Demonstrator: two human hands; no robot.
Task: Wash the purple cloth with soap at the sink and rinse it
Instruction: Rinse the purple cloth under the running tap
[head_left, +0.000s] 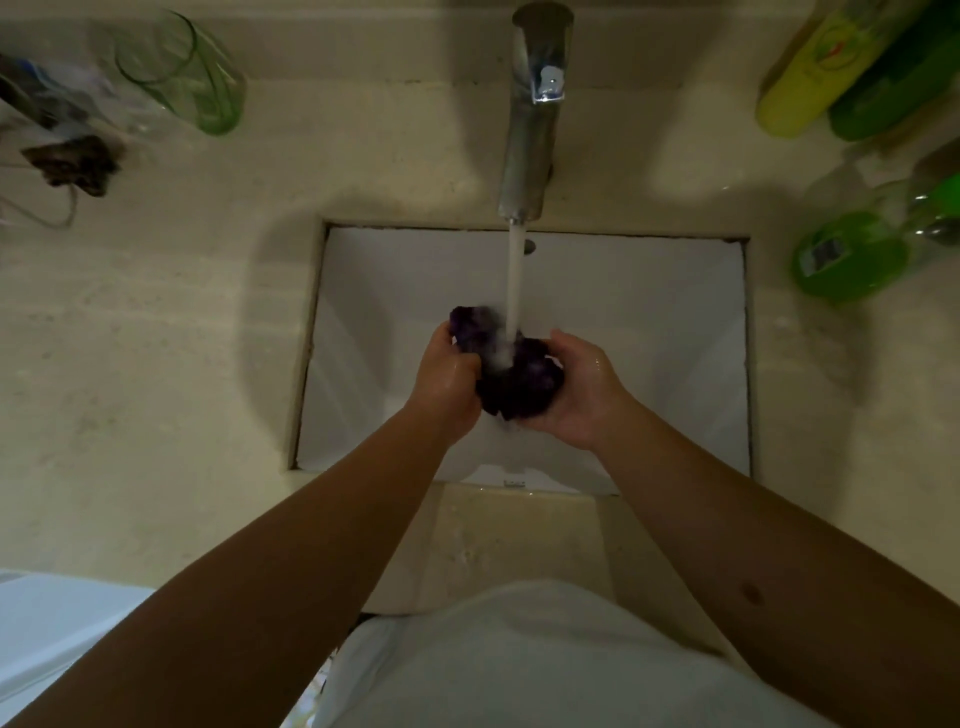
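While water runs from the faucet (532, 130) onto it, the purple cloth (511, 376) sits bunched between both hands over the sink (649, 332). Each grip is pressed around it: left hand (449, 382) on one side, right hand (576, 395) cupping the other. Good rinsing likely means kneading and turning the wad under the stream, then opening the folds so trapped soap escapes.

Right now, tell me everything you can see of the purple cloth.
The purple cloth is dark, wet-looking fabric, bunched into a crumpled wad over the white sink. The left hand grips its left side and the right hand cups its right side and underside. The stream from the tap lands on its top middle. No suds can be made out.
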